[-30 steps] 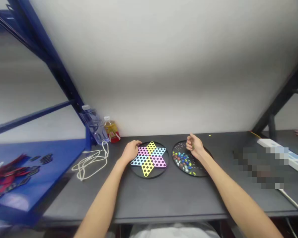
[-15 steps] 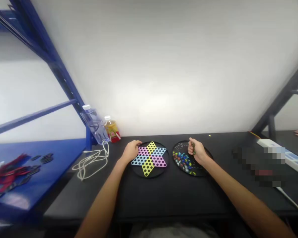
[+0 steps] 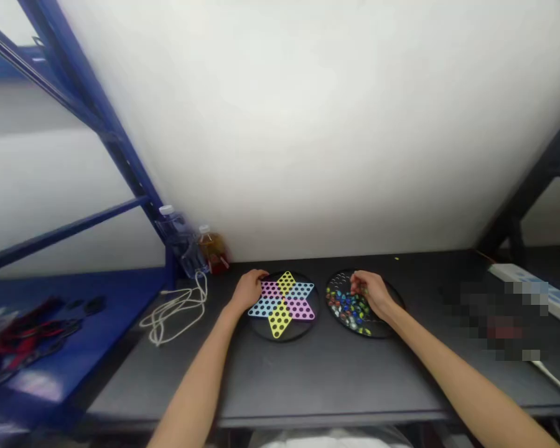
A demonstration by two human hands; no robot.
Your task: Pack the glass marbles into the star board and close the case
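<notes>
A round black Chinese checkers board point(image 3: 281, 337) with a pink, blue and yellow star lies flat in the middle of the table. My left hand point(image 3: 249, 289) grips its upper left rim, thumb side toward the star. To the right sits a round black tray point(image 3: 386, 328) with many small holes. Glass marbles point(image 3: 348, 309) in several colours are heaped over its left and middle part. Above them my right hand point(image 3: 371, 291) is closed, palm turned left, with greenish marbles partly showing under its curled fingers; how many it holds is hidden.
Left of the board lies a coiled white cord point(image 3: 177, 311). Behind it stand a clear bottle point(image 3: 184, 246) and a yellow-red bottle point(image 3: 213, 252) by the blue frame point(image 3: 135, 168). A white power strip point(image 3: 536, 289) lies at the right, beside a blurred-out patch.
My right hand has loosened from a tight upright fist and tipped lower over the marbles. My left hand stays at the board's rim. The whole view has shifted slightly.
</notes>
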